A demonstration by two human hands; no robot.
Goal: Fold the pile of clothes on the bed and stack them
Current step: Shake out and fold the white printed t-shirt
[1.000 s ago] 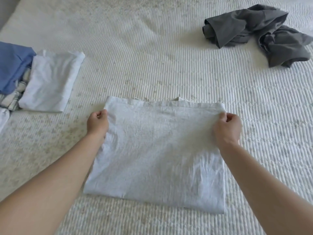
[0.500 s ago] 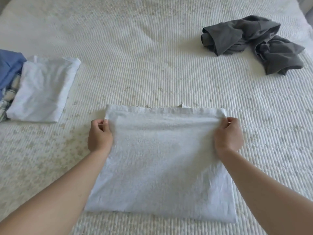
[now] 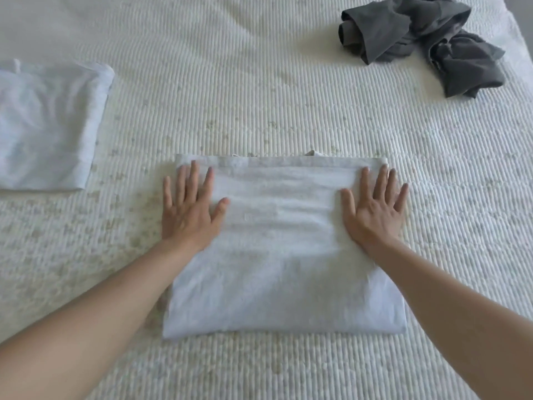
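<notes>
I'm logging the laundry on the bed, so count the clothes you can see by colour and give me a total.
White, folded: 2, one under the hands, one at the left edge
Grey, crumpled: 1 heap, pieces inside cannot be told apart
Total: 3

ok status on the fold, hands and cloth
Left hand and right hand open, flat on white cloth. Cloth folded square. Grey garment unfolded, far right. Nothing in the way.

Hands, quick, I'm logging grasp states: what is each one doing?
Left hand: open, flat on the folded white cloth, holding nothing.
Right hand: open, flat on it too.
</notes>
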